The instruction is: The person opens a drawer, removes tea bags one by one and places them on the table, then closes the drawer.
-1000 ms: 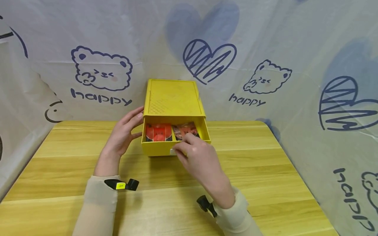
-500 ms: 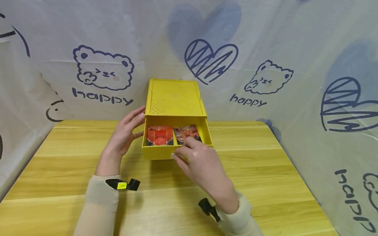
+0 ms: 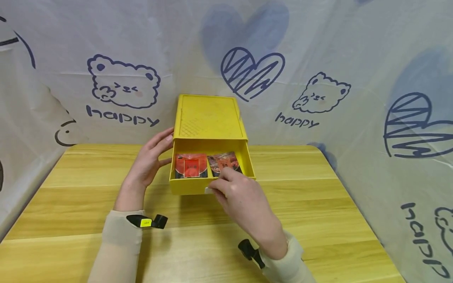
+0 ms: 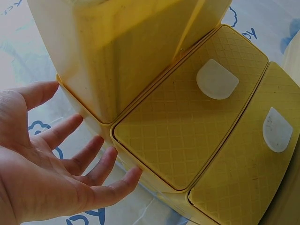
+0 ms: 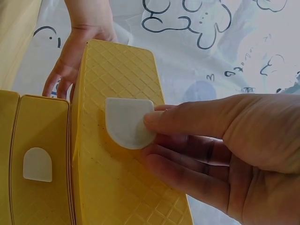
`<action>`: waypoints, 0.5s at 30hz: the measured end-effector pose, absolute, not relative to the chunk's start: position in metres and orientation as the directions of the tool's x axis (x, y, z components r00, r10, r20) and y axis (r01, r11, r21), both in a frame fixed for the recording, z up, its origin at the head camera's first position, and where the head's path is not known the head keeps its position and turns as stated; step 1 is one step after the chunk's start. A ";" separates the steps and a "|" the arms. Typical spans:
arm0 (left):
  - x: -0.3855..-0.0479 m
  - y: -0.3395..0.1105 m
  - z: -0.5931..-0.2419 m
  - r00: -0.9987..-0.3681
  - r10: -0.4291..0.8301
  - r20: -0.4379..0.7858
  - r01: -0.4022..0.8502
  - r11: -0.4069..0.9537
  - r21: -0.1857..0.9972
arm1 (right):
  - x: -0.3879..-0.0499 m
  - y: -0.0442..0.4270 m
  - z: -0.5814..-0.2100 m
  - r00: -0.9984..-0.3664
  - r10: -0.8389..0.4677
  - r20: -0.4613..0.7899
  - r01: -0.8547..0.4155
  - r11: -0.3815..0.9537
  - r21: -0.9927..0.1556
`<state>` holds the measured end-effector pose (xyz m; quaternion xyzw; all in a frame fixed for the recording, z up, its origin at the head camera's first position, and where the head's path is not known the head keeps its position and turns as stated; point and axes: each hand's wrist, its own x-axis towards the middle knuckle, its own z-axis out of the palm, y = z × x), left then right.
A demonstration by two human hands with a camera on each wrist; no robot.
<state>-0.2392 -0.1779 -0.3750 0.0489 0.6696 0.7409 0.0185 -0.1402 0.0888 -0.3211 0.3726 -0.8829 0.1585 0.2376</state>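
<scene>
A yellow drawer cabinet (image 3: 212, 118) stands at the back of the table, its top drawer (image 3: 187, 187) pulled out. My right hand (image 3: 244, 198) pinches the white handle (image 5: 126, 119) on that drawer's front between thumb and fingers. Inside the drawer lie a red packet (image 3: 191, 163) on the left and a darker patterned packet (image 3: 221, 159) on the right, partly behind my right hand. My left hand (image 3: 143, 163) rests its fingertips against the cabinet's left side, fingers spread and loosely bent, as the left wrist view shows.
Below the pulled-out drawer are closed drawers (image 4: 178, 122) with white handles (image 4: 218, 79). A wooden table (image 3: 191, 251) carries the cabinet. Behind it hangs a pale cloth (image 3: 191, 47) printed with bears and hearts, close to the cabinet's back.
The top drawer has slid farther out toward me, my right hand drawing back with its handle. More of both packets shows. My left hand keeps its place at the cabinet's side.
</scene>
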 end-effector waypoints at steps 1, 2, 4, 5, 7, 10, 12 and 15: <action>-0.239 -0.178 -0.375 -0.995 0.093 0.048 0.038 -0.104 0.994 | -0.140 0.089 -0.321 -0.612 -0.581 0.536 -0.732 0.673 -0.105; -0.239 -0.178 -0.375 -0.995 0.094 0.047 0.037 -0.105 0.994 | -0.140 0.089 -0.321 -0.614 -0.581 0.535 -0.731 0.674 -0.107; -0.239 -0.178 -0.375 -0.995 0.094 0.045 0.035 -0.108 0.993 | -0.140 0.089 -0.320 -0.613 -0.581 0.535 -0.732 0.672 -0.108; -0.240 -0.178 -0.375 -0.995 0.094 0.045 0.034 -0.110 0.993 | -0.140 0.089 -0.320 -0.612 -0.582 0.535 -0.733 0.671 -0.108; -0.240 -0.178 -0.374 -0.995 0.094 0.043 0.033 -0.111 0.993 | -0.140 0.090 -0.320 -0.606 -0.586 0.538 -0.738 0.666 -0.105; -0.240 -0.178 -0.374 -0.995 0.094 0.043 0.032 -0.114 0.993 | -0.139 0.091 -0.319 -0.600 -0.593 0.537 -0.744 0.660 -0.102; -0.240 -0.178 -0.374 -0.995 0.095 0.043 0.032 -0.114 0.993 | -0.139 0.092 -0.318 -0.598 -0.597 0.534 -0.749 0.654 -0.108; -0.240 -0.179 -0.374 -0.994 0.097 0.044 0.033 -0.111 0.993 | -0.138 0.095 -0.316 -0.601 -0.593 0.536 -0.753 0.644 -0.133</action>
